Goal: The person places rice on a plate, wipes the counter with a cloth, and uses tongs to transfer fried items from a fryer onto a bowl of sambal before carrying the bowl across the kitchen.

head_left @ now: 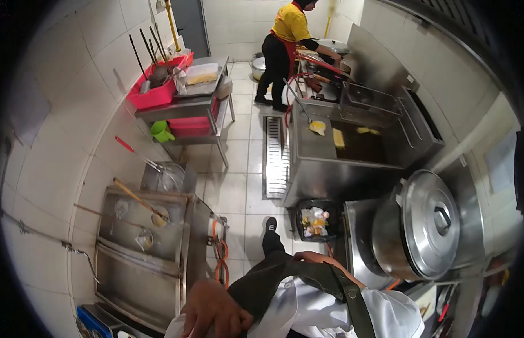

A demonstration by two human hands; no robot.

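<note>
You stand in a narrow aisle of tiled floor (239, 191) that runs away from you, with a long floor drain grate (276, 155) along the foot of the fryer (352, 152) and open tiles between the two rows of equipment.

Your left hand (214, 310) hangs low at the bottom edge of the view, fingers curled loosely downward and holding nothing, just beside the near corner of the steel sink (141, 248). Your right hand (310, 257) is mostly hidden behind your apron strap and sleeve; only its back shows, near the front edge of the steel counter carrying the large lidded pot (419, 225), and you cannot tell whether it is closed or slack.

A wooden-handled ladle (141, 201) leans inside the sink. The black bin (315, 221) at the fryer's near corner holds scraps and wrappers. The fryer's vat holds dark oil with pale pieces floating, and a skimmer (310, 118) rests on its left ledge. A red tub (157, 84) of utensils sits on the steel table at the left wall. Another person (290, 50) in a yellow shirt works at the far end.
</note>
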